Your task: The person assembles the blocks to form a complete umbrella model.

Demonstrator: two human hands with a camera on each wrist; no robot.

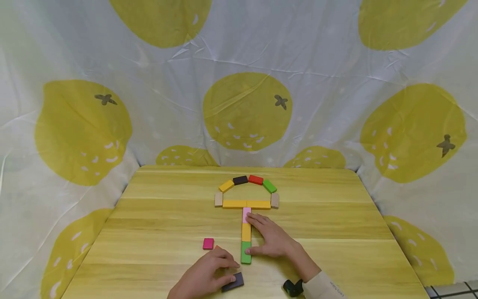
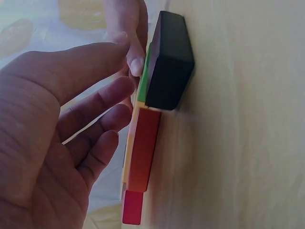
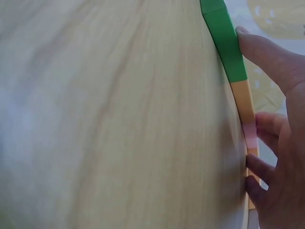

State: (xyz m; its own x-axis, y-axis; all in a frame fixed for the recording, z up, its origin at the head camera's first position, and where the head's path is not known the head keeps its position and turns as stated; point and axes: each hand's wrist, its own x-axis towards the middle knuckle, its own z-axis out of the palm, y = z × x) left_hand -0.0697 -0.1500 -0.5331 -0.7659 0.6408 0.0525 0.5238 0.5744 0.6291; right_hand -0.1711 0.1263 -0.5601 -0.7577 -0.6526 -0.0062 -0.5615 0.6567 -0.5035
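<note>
A stem of pink [image 1: 247,214], yellow [image 1: 246,231] and green [image 1: 246,252] blocks lies in line on the table. My right hand [image 1: 274,237] touches it with fairly straight fingers, fingertips at the pink block and thumb at the green one. My left hand [image 1: 209,272] hovers over a dark block [image 1: 235,283]; the thumb overlaps the block in the head view, but in the left wrist view a gap shows between them. An orange-red block [image 2: 145,150], mostly hidden by this hand in the head view, lies beside a magenta square block [image 1: 208,243].
Two yellow blocks [image 1: 234,204] form a bar above the stem. An arch stands over it: tan, yellow, black [image 1: 240,180], red [image 1: 255,180], green [image 1: 269,186] and tan [image 1: 274,200] pieces. A dark object [image 1: 293,287] sits by the right wrist. A lemon-print cloth [image 1: 317,124] hangs behind.
</note>
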